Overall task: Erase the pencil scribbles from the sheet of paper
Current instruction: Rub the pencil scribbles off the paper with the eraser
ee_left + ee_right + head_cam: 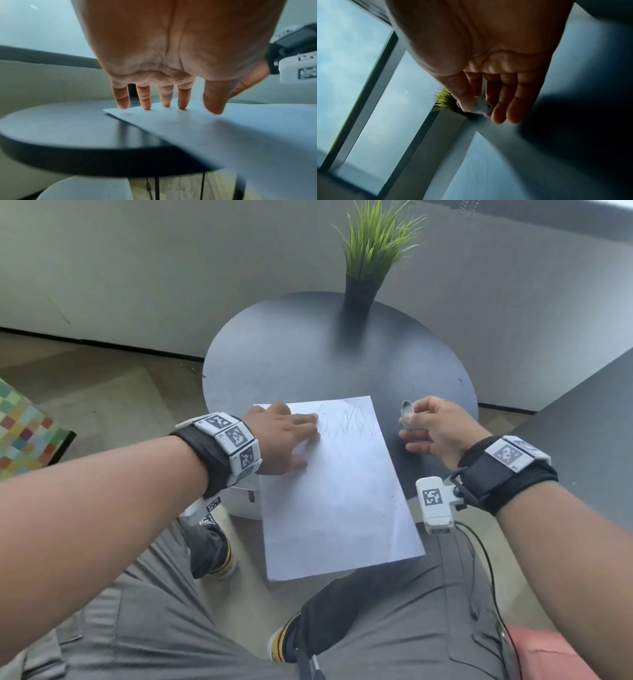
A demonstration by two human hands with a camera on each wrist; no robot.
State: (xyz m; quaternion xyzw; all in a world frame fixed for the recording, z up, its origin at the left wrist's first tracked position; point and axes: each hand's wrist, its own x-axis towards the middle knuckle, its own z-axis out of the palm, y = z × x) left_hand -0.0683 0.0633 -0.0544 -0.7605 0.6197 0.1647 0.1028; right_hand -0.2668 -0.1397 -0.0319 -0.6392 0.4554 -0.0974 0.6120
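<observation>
A white sheet of paper [339,491] lies on the round dark table [308,354], its near end hanging over the table's edge. Grey pencil scribbles [349,421] cover its far end. My left hand [287,436] rests flat on the sheet's far left corner, with straight fingertips [145,106] pressing the paper [223,135] down. My right hand [431,426] hovers just right of the sheet and pinches a small, smudged white eraser [407,410] between thumb and fingers; in the right wrist view the eraser [481,106] shows at the thumb tip.
A black vase of green grass [363,278] stands at the table's far side. A white stool [245,503] sits under the table's near left edge. A dark surface [582,412] lies to the right. My knees are below the sheet.
</observation>
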